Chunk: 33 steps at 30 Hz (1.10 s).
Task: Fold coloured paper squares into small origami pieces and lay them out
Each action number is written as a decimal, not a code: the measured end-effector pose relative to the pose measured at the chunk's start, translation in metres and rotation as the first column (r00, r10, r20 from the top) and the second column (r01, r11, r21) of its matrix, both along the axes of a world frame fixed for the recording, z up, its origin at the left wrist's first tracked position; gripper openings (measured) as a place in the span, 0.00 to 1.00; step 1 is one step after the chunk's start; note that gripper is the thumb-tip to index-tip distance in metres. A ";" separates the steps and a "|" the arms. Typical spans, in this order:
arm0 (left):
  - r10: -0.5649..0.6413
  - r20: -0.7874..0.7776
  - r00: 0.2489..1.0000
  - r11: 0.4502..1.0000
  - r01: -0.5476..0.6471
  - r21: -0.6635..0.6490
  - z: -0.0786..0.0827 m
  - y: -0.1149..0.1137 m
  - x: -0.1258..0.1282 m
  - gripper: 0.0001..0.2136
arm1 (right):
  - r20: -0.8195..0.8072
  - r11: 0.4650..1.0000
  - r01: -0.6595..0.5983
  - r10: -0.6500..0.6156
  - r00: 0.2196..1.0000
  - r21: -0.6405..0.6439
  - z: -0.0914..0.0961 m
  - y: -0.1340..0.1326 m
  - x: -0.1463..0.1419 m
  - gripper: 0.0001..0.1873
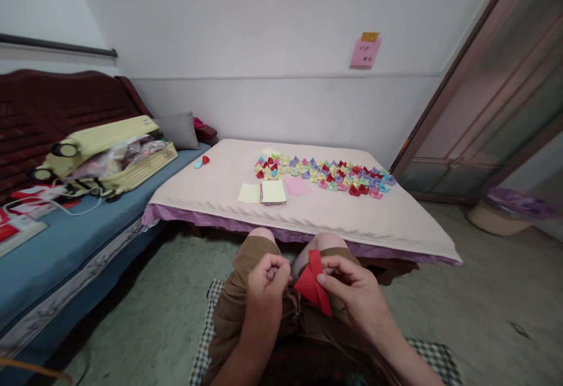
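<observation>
In the head view, a red folded paper (pixel 311 286) is being pinched by the right hand (pixel 354 289) over the brown shorts (pixel 237 310), while the left hand (pixel 267 280) is being held loosely curled just beside it (whether anything is being gripped inside cannot be told). Beyond, many small folded pieces (pixel 341 173) in mixed colours are being supported by the cloth-covered worktop (pixel 211 180), and a stack of square sheets (pixel 273 192) is being flanked by a pale yellow sheet (pixel 249 193) and a pink sheet (pixel 298 186).
</observation>
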<state>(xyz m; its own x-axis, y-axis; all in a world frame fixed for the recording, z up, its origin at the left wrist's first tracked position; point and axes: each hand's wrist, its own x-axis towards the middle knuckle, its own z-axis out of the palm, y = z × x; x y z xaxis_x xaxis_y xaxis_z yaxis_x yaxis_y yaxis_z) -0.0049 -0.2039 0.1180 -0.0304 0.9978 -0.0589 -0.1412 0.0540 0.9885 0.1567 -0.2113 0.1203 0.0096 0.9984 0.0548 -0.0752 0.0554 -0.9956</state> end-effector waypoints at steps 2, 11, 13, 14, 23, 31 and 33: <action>0.102 -0.128 0.986 0.982 -0.080 0.169 0.006 -0.005 -0.002 0.02 | 0.012 1.000 0.006 -0.006 1.000 -0.004 -0.002 -0.001 -0.002 0.07; 0.127 -0.273 0.954 0.943 -0.031 0.330 0.015 -0.010 0.000 0.03 | 0.116 0.996 -0.079 0.074 0.990 0.035 -0.003 -0.006 -0.012 0.05; 0.111 -0.266 0.957 0.944 -0.018 0.328 0.014 -0.009 0.000 0.01 | 0.147 0.995 -0.088 0.081 0.986 0.048 -0.003 -0.006 -0.014 0.05; 0.107 -0.264 0.959 0.945 -0.015 0.328 0.014 -0.008 0.000 0.02 | 0.159 0.995 -0.088 0.078 0.984 0.055 -0.002 -0.007 -0.015 0.05; 0.110 -0.291 0.950 0.959 -0.025 0.281 0.011 -0.007 -0.002 0.04 | 0.241 0.986 -0.074 0.037 0.970 0.146 0.000 -0.010 -0.020 0.09; 0.131 -0.322 0.937 0.943 -0.017 0.332 0.007 -0.008 -0.001 0.07 | 0.240 0.988 -0.020 -0.016 0.971 0.150 -0.006 -0.009 -0.021 0.12; 0.082 -0.271 0.959 0.958 -0.002 0.285 0.006 -0.007 -0.001 0.07 | 0.225 0.989 -0.008 -0.026 0.974 0.150 -0.008 -0.009 -0.021 0.12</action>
<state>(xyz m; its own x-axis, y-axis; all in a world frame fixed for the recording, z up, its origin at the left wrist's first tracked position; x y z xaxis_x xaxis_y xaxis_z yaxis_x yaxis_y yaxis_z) -0.0062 -0.2113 0.1245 -0.0475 0.9699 0.2387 0.1444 -0.2298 0.9625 0.1360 -0.2204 0.1126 -0.0108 0.9788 0.2044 0.1520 0.2036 -0.9672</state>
